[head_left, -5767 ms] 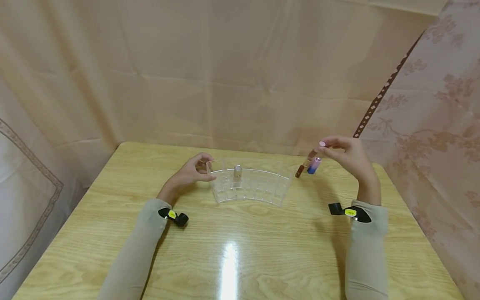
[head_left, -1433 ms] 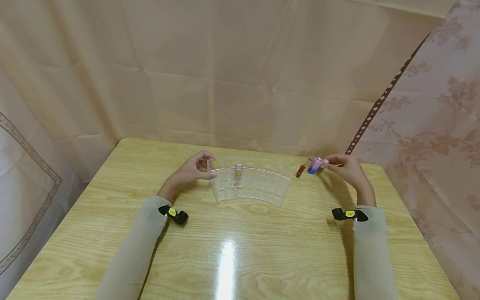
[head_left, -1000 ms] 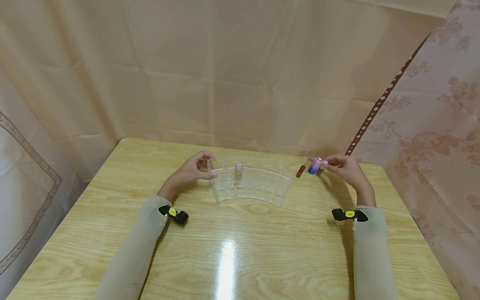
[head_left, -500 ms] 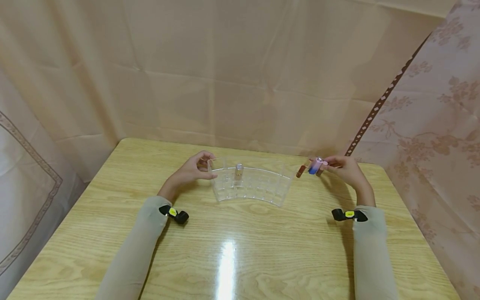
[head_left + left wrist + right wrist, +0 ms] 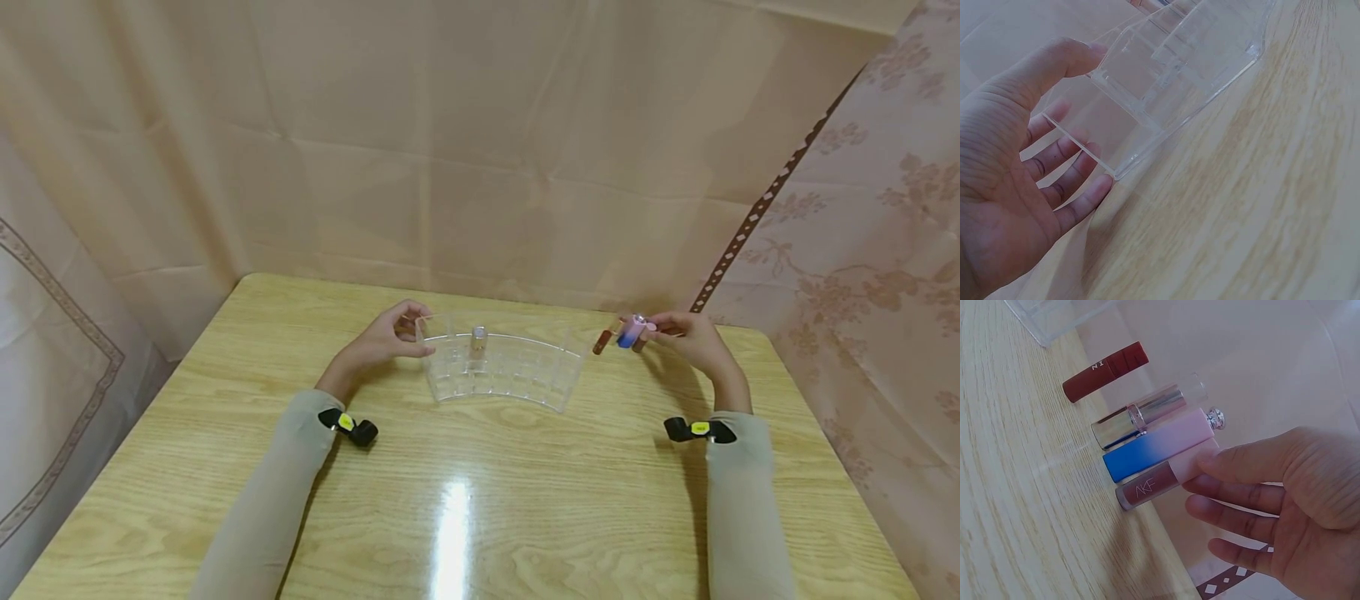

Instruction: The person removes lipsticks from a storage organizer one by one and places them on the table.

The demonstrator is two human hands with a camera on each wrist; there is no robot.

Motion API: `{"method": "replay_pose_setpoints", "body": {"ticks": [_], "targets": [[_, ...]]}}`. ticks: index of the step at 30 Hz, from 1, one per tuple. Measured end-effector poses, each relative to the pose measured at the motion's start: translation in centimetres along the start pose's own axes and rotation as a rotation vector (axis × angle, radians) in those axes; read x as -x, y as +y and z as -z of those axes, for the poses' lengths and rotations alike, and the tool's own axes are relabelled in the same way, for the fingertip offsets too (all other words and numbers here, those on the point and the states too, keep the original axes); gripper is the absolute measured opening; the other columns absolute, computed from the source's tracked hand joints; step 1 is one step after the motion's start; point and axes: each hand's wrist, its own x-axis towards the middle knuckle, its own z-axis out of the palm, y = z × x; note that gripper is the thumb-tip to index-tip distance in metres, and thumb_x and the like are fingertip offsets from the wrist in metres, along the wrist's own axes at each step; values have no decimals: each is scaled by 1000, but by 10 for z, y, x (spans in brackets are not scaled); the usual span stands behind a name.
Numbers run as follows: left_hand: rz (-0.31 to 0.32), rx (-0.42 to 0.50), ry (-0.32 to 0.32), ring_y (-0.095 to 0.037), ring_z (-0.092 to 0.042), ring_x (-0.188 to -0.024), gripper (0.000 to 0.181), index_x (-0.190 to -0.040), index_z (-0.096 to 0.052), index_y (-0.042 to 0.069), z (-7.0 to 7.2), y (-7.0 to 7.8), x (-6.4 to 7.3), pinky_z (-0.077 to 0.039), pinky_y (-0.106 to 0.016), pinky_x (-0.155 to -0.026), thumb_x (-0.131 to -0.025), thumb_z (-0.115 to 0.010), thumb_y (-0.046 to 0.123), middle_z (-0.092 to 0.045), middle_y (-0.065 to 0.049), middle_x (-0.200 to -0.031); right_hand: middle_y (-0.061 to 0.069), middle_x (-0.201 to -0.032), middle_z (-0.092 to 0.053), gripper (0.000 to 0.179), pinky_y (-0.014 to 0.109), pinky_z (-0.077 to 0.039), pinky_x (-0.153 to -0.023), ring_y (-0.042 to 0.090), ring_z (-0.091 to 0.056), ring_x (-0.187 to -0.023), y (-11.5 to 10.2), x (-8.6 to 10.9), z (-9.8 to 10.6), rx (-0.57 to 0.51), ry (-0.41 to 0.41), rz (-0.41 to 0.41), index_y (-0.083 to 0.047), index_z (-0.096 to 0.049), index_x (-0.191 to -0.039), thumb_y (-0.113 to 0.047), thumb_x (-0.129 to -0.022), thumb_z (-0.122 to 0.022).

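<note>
My left hand (image 5: 378, 337) grips the left end wall of a clear acrylic lipstick organizer (image 5: 525, 367), thumb on one side and fingers on the other. One lipstick with a silvery top (image 5: 478, 338) stands in a back compartment. At the right, my right hand (image 5: 693, 337) pinches the pink cap of a lip gloss tube (image 5: 1146, 489) with a brownish body marked AKF. The tube stands beside a pink-and-blue lipstick (image 5: 1160, 445) with a jewelled knob. Further along that row are a clear tube with a metallic body (image 5: 1138, 415) and a dark red lip tube (image 5: 1105, 373).
The wooden table (image 5: 517, 492) reaches a beige curtain (image 5: 487, 167) at the back, close behind the organizer and tubes. A flowered cloth (image 5: 885, 250) hangs on the right. Wrist cameras (image 5: 352, 428) sit on both sleeves.
Since the oldest frame, my right hand has come down with the lip gloss tube to beside the pink-and-blue lipstick. Over the last second both hands have stayed almost still.
</note>
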Motion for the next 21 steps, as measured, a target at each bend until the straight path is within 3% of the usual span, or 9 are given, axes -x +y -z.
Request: {"method": "replay_pose_setpoints", "body": {"ticks": [6, 14, 21], "targets": [[2, 0, 5, -24, -52, -97, 58, -132, -50, -5, 0, 1, 1, -47, -30, -86, -83, -81, 1, -53, -12, -107, 32, -113, -69, 31, 9, -47, -75, -5, -59, -87, 3, -1, -1, -22, -9, 19, 11, -67, -121, -9, -97, -69], [16, 10, -5, -23, -52, -97, 58, -134, -49, -3, 0, 0, 0, -47, -28, -86, -85, -81, 3, -53, -15, -111, 35, -112, -68, 30, 10, -49, -74, 6, -64, -89, 5, 0, -1, -48, -22, 44, 14, -65, -121, 0, -95, -68], [16, 13, -14, -23, -53, -96, 58, -134, -49, -3, 0, 0, 1, -47, -29, -86, -86, -80, 4, -52, -17, -112, 36, -114, -67, 36, 10, -49, -74, 1, -62, -89, 5, 1, -1, -61, -44, 32, 15, -61, -126, 1, -94, -69]]}}
